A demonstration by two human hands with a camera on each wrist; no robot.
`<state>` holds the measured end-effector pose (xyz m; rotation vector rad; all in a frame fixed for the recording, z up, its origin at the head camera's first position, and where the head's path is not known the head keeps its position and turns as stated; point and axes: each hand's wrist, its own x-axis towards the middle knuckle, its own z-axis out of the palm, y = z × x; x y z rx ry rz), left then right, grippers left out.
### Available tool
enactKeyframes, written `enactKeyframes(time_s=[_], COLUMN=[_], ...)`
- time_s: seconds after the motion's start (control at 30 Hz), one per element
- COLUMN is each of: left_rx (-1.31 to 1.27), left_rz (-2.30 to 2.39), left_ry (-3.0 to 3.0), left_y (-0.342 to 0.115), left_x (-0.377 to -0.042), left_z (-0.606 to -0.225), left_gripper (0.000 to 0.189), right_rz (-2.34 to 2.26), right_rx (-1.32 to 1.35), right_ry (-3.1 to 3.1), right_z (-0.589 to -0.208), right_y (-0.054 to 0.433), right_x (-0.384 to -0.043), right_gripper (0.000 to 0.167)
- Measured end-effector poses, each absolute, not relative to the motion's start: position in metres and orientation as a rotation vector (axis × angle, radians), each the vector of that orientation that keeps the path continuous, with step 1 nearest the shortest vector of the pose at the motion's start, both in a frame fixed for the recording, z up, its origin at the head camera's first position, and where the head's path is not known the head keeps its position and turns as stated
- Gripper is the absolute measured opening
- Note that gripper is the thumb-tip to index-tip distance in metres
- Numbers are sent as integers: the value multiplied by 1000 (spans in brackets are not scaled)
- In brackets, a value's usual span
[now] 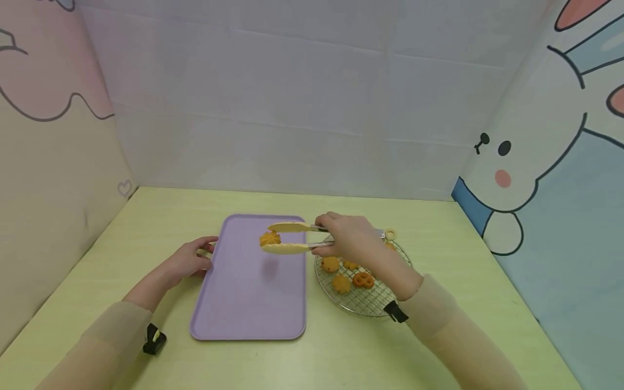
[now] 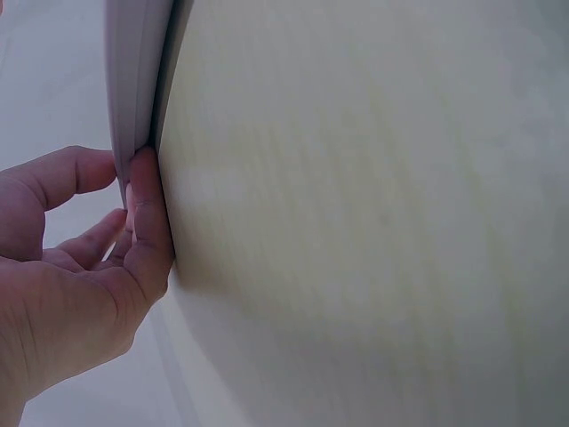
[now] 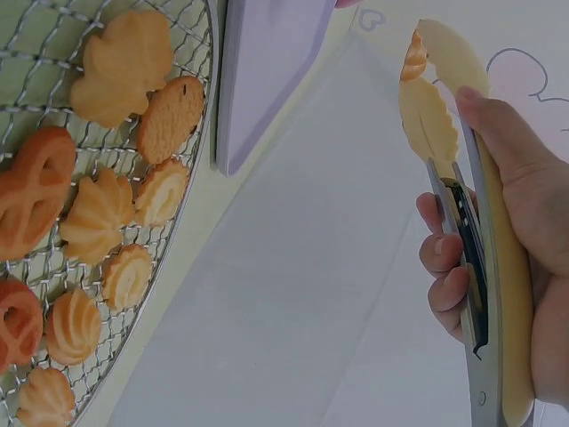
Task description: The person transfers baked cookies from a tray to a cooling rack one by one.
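My right hand (image 1: 353,238) grips yellow-and-metal tongs (image 1: 287,248) above the lilac tray (image 1: 248,303). Between the tong tips is a golden cookie (image 1: 270,238), held over the tray's upper part, with a shadow on the surface below. The right wrist view shows fingers wrapped around the tongs (image 3: 516,294) and part of the cookie (image 3: 414,58) at their tips. At the tray's left edge, my left hand (image 1: 187,262) pinches the rim; in the left wrist view the thumb and a finger lie on either side of the tray edge (image 2: 138,80).
Right of the tray stands a round wire rack (image 1: 361,309) with several cookies, including a round cookie (image 1: 341,284) and a pretzel-shaped one (image 1: 363,280). My right forearm covers part of it. Printed cloth walls (image 1: 292,97) border the pale yellow table (image 1: 161,216).
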<state>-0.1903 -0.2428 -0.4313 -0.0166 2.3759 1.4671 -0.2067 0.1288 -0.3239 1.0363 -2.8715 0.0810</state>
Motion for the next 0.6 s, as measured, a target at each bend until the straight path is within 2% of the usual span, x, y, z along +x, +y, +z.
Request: enactKeyframes(time_s=[0.6], left_rx=[-33], left_rz=[1462], left_ry=[2374], left_y=[-242], left_x=[-191], left_z=[-433], left_gripper=[75], right_rz=[155], right_rx=[1029], right_ry=[-2790], right_z=[-308], right_y=[176], right_x=[-195], right_gripper=[56])
